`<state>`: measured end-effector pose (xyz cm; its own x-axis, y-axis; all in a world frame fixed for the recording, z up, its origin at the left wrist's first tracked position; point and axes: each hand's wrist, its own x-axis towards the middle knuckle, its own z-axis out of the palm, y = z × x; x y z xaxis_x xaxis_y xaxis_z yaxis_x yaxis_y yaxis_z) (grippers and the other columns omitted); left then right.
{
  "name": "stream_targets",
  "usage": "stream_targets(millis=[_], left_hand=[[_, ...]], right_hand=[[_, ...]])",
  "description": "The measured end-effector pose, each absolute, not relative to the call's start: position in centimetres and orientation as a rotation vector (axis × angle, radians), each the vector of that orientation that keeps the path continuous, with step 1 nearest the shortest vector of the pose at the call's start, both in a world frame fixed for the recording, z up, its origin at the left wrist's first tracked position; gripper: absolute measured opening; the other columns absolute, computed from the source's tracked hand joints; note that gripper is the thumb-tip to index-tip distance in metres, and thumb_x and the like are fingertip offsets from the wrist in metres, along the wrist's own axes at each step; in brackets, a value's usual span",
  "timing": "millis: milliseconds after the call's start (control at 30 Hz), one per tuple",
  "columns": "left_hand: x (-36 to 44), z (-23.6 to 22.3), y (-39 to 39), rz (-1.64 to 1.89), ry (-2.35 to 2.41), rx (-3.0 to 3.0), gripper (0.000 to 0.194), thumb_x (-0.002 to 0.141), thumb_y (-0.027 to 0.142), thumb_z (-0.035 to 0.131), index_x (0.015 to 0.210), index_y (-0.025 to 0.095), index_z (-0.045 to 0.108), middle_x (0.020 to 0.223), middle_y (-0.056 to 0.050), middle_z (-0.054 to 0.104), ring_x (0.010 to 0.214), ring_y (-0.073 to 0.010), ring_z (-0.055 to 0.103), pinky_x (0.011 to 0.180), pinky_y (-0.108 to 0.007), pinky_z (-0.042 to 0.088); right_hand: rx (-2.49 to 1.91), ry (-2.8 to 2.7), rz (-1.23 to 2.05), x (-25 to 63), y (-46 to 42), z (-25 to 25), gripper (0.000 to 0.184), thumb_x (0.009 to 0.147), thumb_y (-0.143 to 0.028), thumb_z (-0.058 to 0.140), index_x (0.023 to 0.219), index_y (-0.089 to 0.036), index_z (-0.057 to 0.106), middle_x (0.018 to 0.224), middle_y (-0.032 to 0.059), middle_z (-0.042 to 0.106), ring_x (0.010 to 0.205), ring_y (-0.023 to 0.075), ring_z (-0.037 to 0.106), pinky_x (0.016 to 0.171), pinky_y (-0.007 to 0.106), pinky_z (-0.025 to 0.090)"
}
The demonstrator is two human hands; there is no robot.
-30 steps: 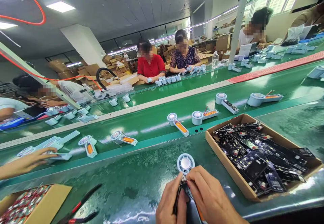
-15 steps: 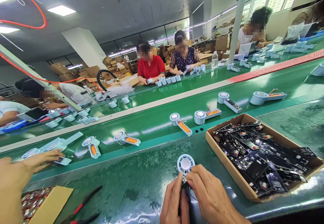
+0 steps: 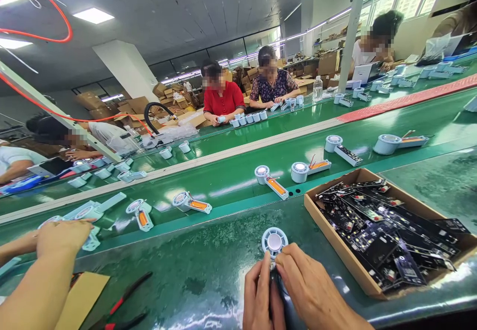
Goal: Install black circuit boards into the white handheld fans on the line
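Note:
My left hand [image 3: 260,297] and my right hand [image 3: 311,290] meet at the bottom centre, both closed on a small fan unit [image 3: 274,242] whose round pale-blue head shows just beyond my fingertips. Its dark handle part runs down between my hands and is mostly hidden by them. The fan rests on the green bench [image 3: 208,265] near its front edge.
A cardboard box of black circuit boards [image 3: 376,230] stands to the right. Red-handled pliers [image 3: 119,305] and another box [image 3: 84,295] lie at left. A co-worker's arm [image 3: 44,270] reaches onto the conveyor [image 3: 238,181], which carries several fan parts. Other people sit across.
My hands stay pinched on the fan unit. The co-worker's arm at left has come further in over the left box. The parts on the conveyor have drifted to the right.

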<state>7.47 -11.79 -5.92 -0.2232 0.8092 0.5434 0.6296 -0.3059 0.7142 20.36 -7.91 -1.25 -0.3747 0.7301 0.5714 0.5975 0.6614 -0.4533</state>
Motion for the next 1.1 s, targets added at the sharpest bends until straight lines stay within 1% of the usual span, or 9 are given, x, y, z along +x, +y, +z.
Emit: stream_targets(millis=[167, 233, 400, 533, 633, 733, 833, 967, 1100], left_hand=[[7.4, -5.1, -11.7, 1.548, 1.727, 1.795, 0.040, 0.102, 0.022, 0.046, 0.139, 0.029, 0.058, 0.121, -0.009, 0.066, 0.108, -0.0184, 0.066, 0.091, -0.026, 0.054], [7.1, -4.5, -11.6, 1.540, 1.749, 1.785, 0.037, 0.101, 0.028, 0.049, 0.136, 0.030, 0.061, 0.119, -0.009, 0.066, 0.103, -0.0194, 0.068, 0.086, -0.027, 0.056], [6.3, -3.8, -11.3, 1.555, 1.692, 1.821, 0.031, 0.100, 0.039, 0.051, 0.107, 0.030, 0.079, 0.117, -0.010, 0.061, 0.065, -0.0115, 0.069, 0.063, -0.025, 0.058], [6.2, -3.6, -10.9, 1.580, 1.711, 1.857, 0.033, 0.098, 0.042, 0.053, 0.093, 0.027, 0.082, 0.115, -0.010, 0.061, 0.066, -0.0124, 0.070, 0.062, -0.025, 0.058], [6.4, -3.1, -10.8, 1.588, 1.736, 1.766, 0.032, 0.096, 0.045, 0.057, 0.088, 0.024, 0.080, 0.110, -0.009, 0.062, 0.060, -0.0116, 0.066, 0.059, -0.026, 0.057], [6.6, -2.6, -10.9, 1.534, 1.774, 1.673, 0.029, 0.095, 0.045, 0.057, 0.087, 0.024, 0.076, 0.105, -0.006, 0.062, 0.057, -0.0112, 0.061, 0.058, -0.026, 0.055], [6.5, -2.4, -10.9, 1.472, 1.789, 1.683, 0.029, 0.096, 0.044, 0.054, 0.086, 0.026, 0.074, 0.100, -0.005, 0.064, 0.066, -0.0158, 0.063, 0.066, -0.029, 0.054], [6.2, -2.7, -10.8, 1.455, 1.777, 1.749, 0.029, 0.097, 0.042, 0.052, 0.086, 0.026, 0.074, 0.098, -0.006, 0.066, 0.084, -0.0213, 0.065, 0.081, -0.033, 0.054], [6.0, -3.4, -10.9, 1.413, 1.841, 1.715, 0.031, 0.098, 0.044, 0.052, 0.117, 0.027, 0.069, 0.105, -0.007, 0.070, 0.078, -0.0203, 0.067, 0.075, -0.032, 0.056]], right_hand=[[-1.025, -2.085, 0.400, 20.7, -7.7, -1.4, 0.029, 0.106, -0.015, 0.028, 0.097, -0.021, 0.055, 0.090, 0.0048, 0.060, 0.072, 0.0165, 0.058, 0.063, 0.026, 0.044], [-1.014, -2.021, 0.499, 20.8, -7.7, -1.7, 0.028, 0.106, -0.016, 0.029, 0.095, -0.021, 0.054, 0.090, 0.0042, 0.058, 0.070, 0.0148, 0.057, 0.063, 0.025, 0.046], [-1.002, -1.956, 0.636, 20.7, -7.7, -1.8, 0.029, 0.105, -0.017, 0.029, 0.092, -0.021, 0.054, 0.089, 0.0038, 0.054, 0.072, 0.0149, 0.057, 0.065, 0.025, 0.047], [-0.987, -1.967, 0.659, 20.8, -7.7, -1.5, 0.031, 0.105, -0.016, 0.029, 0.090, -0.020, 0.055, 0.088, 0.0039, 0.054, 0.072, 0.0145, 0.057, 0.065, 0.025, 0.048], [-0.962, -2.033, 0.529, 21.1, -7.7, -1.4, 0.028, 0.104, -0.014, 0.032, 0.095, -0.019, 0.058, 0.089, 0.0044, 0.055, 0.074, 0.0153, 0.055, 0.065, 0.026, 0.046], [-0.921, -2.090, 0.312, 21.5, -7.8, -1.3, 0.025, 0.103, -0.013, 0.036, 0.099, -0.017, 0.061, 0.089, 0.0058, 0.058, 0.075, 0.0176, 0.053, 0.064, 0.029, 0.042], [-0.855, -2.121, 0.187, 21.7, -7.9, -1.2, 0.024, 0.102, -0.011, 0.038, 0.102, -0.014, 0.062, 0.086, 0.0077, 0.060, 0.074, 0.0192, 0.053, 0.065, 0.032, 0.041], [-0.840, -2.153, 0.131, 21.5, -7.6, -1.3, 0.025, 0.100, -0.009, 0.041, 0.087, -0.015, 0.061, 0.080, 0.0064, 0.060, 0.071, 0.0187, 0.052, 0.063, 0.032, 0.040], [-0.940, -2.036, 0.277, 21.1, -7.3, -1.4, 0.027, 0.101, -0.008, 0.038, 0.090, -0.017, 0.061, 0.082, 0.0061, 0.059, 0.071, 0.0174, 0.054, 0.062, 0.029, 0.042]])
